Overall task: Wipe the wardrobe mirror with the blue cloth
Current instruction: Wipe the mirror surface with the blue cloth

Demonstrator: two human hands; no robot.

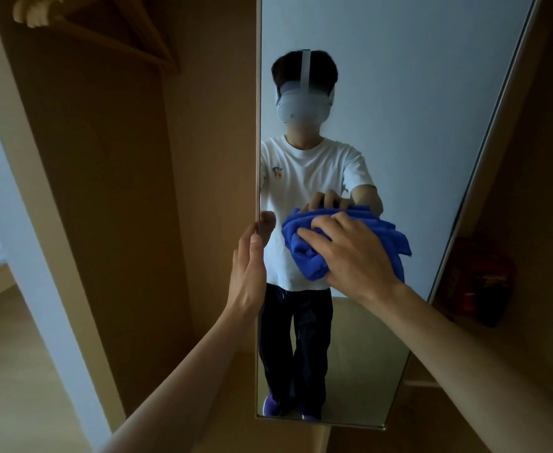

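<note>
The right hand (350,253) grasps the bunched blue cloth (304,253) and presses it against the middle of the mirror (399,109). The left hand (247,273) rests at the mirror's left edge, fingers (252,238) straight and released. Beside it, the open wardrobe (121,191) holds wooden hangers (111,31) at the top.

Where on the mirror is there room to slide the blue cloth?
Bare glass runs above the blue cloth up to the top of the mirror, and below it down to the bottom edge. Crowded at mid-height: the right hand holds the cloth there, with the left hand beside at the left edge.
</note>
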